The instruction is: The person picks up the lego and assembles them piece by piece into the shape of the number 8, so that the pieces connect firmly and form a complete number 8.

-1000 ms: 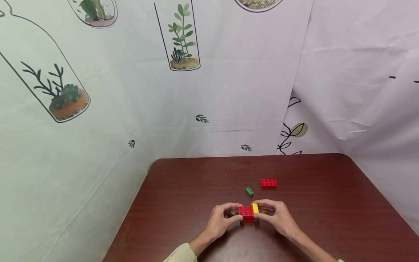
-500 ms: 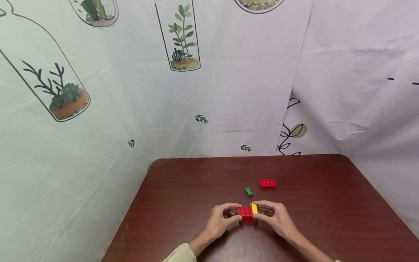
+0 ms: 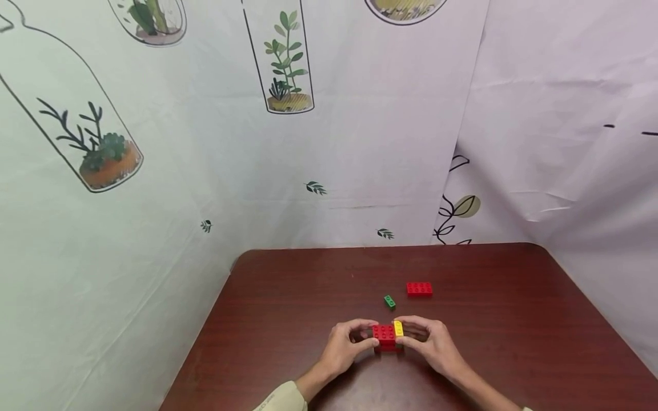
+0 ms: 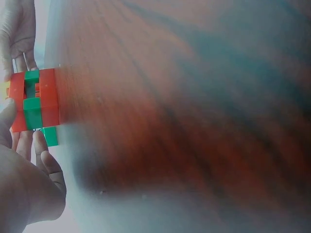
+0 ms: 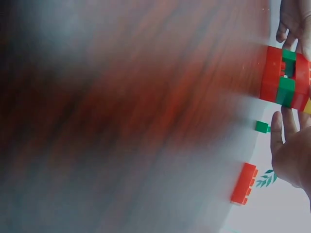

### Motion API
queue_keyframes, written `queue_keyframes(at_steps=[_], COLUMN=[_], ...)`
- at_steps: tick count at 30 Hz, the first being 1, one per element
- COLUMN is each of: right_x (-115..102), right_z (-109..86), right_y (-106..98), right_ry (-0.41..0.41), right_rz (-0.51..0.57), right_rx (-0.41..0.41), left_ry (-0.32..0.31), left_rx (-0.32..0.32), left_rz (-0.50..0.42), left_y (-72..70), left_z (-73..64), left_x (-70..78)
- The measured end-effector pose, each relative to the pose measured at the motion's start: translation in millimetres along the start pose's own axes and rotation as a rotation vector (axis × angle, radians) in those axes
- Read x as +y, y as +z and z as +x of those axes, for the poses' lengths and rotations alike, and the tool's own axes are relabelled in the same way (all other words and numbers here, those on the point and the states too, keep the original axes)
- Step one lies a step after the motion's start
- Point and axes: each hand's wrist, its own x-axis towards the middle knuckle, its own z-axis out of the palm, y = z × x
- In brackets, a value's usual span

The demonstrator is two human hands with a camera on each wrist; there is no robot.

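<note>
A small stack of toy building bricks stands on the table in front of me. Its red lower brick (image 4: 49, 99) and red upper brick (image 3: 382, 331) are kept apart by a green brick (image 4: 33, 114) at each end, with a gap between. On top, at the right end, sits a yellow brick (image 3: 398, 329) with two studs. My left hand (image 3: 342, 346) grips the left end of the stack between thumb and fingers. With thumb and index finger my right hand (image 3: 436, 344) pinches the yellow brick; its other fingers stretch behind the stack.
Beyond the hands, a small green brick (image 3: 389, 302) and a red brick (image 3: 419, 289) with several studs lie loose on the brown table (image 3: 288, 291). A white cloth (image 3: 349, 160) printed with plants hangs behind the table's far edge.
</note>
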Motion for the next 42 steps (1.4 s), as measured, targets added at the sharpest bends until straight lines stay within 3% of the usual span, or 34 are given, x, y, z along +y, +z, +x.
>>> queue_keyframes(at_steps=[11, 17, 22, 31, 37, 42], right_x=[-1, -2, -2, -4, -2, -3], right_z=[0.5, 0.9, 1.9, 3.4, 2.9, 3.2], right_y=[-4, -5, -5, -3, -1, 0], right_ry=[0.109, 0.113, 0.122, 0.12, 0.146, 0.165], right_rz=[0.084, 0.085, 0.088, 0.101, 0.083, 0.088], right_rx=[-0.044, -0.057, -0.068, -0.087, -0.075, -0.075], left_ry=[0.021, 0.046, 0.059, 0.047, -0.021, -0.082], left_rx=[-0.009, -0.055, -0.065, 0.06, 0.151, 0.196], left_rz=[-0.027, -0.017, -0.056, -0.1, -0.184, -0.235], left_y=[2.0, -1.5, -4.7, -3.6, 4.2, 11.2], left_z=[0.6, 1.3, 9.9, 34.5, 50.3, 62.9], left_x=[2.6, 3.5, 5.9, 11.1, 17.4, 14.2])
